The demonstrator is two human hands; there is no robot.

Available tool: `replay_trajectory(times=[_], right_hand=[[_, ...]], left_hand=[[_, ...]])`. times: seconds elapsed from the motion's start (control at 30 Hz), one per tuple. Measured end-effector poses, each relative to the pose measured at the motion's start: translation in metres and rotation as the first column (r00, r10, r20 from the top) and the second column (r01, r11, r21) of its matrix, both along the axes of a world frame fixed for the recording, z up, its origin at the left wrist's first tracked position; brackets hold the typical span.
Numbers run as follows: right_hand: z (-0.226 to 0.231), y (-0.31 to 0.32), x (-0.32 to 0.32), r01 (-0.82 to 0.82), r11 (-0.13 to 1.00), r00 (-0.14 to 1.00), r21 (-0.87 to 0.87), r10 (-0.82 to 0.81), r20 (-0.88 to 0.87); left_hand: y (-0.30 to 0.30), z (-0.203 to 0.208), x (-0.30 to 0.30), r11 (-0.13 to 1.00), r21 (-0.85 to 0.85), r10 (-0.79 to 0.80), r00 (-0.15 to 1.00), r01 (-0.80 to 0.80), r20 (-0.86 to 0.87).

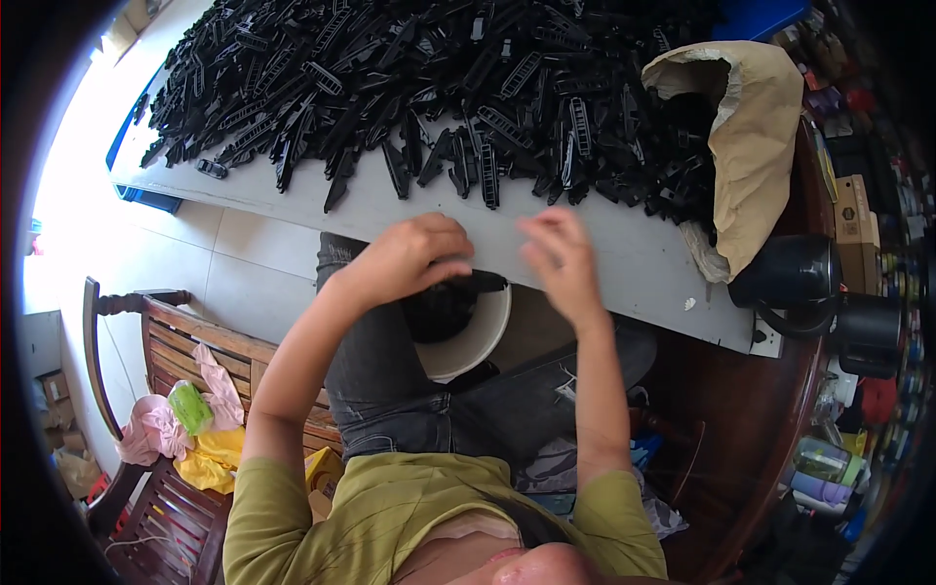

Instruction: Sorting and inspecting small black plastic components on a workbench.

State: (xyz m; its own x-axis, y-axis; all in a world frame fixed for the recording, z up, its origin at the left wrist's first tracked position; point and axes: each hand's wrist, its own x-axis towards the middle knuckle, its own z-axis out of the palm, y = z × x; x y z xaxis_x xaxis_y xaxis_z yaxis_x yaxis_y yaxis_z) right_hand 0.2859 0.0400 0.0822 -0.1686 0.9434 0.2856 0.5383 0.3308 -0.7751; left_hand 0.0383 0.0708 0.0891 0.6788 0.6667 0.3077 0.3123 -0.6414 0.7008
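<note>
A broad pile of black plastic parts, many long and slotted, covers the far part of the grey table. My left hand hovers at the near table edge, fingers curled, thumb apart from them, nothing visible in between. Just beneath it a long black piece lies over a white bucket; whether the hand touches it is unclear. Dark parts show inside the bucket, between my legs. My right hand is raised over the edge, blurred, its fingers apart and holding nothing visible.
At the table's right stands an open brown paper sack, with black mugs beside it. A wooden bench on the left bears pink and yellow cloths and a green packet. Bottles stand at the right.
</note>
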Motion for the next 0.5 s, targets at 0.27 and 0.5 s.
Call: replay_trajectory(times=[0.27,0.5], right_hand=[[-0.010,0.039,0.066,0.413,0.847,0.785,0.334,-0.517,0.342],[-0.012,0.016,0.055,0.463,0.859,0.793,0.219,-0.511,0.331]], left_hand=[[0.053,0.002,0.017,0.776,0.626,0.340,0.887,-0.077,-0.313],[0.048,0.011,0.019,0.773,0.604,0.294,0.953,-0.195,-0.068]])
